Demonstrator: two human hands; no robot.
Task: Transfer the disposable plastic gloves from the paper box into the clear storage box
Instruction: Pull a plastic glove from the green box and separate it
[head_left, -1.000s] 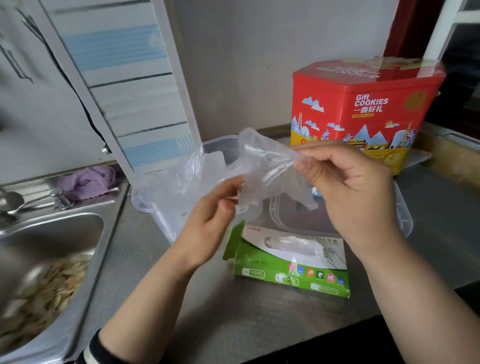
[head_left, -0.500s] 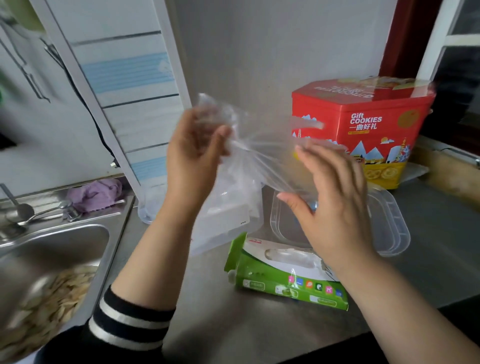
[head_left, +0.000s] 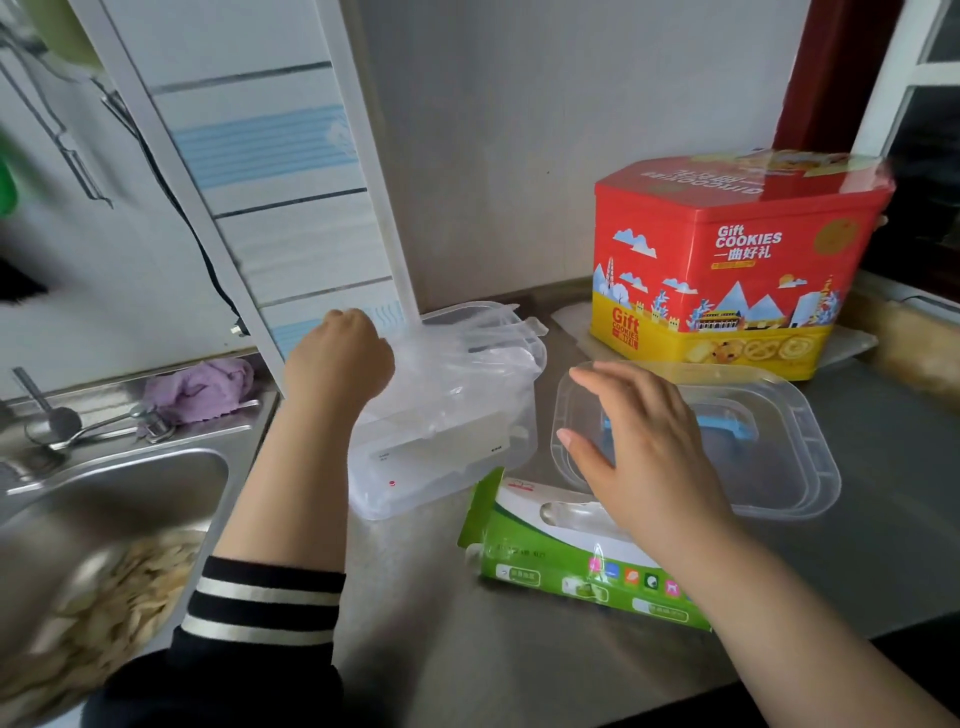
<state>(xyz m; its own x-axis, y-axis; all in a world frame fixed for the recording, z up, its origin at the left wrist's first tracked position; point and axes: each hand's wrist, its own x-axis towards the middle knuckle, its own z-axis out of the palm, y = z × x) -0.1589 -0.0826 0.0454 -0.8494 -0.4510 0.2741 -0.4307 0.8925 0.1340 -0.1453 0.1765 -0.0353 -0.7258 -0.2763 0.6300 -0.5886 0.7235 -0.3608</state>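
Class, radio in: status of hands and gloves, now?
Left hand pressing gloves into clear storage box. Right hand open above paper box. Nothing in the way.

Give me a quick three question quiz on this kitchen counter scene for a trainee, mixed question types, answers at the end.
1. True or false: the left hand is at the clear box, on the gloves.
2. The lid lies: A) on the clear box B) on the counter, right of it C) in the sink.
3. Fill in: the right hand hovers open over the green ____ box.

Key: 1 true; 2 B; 3 paper.
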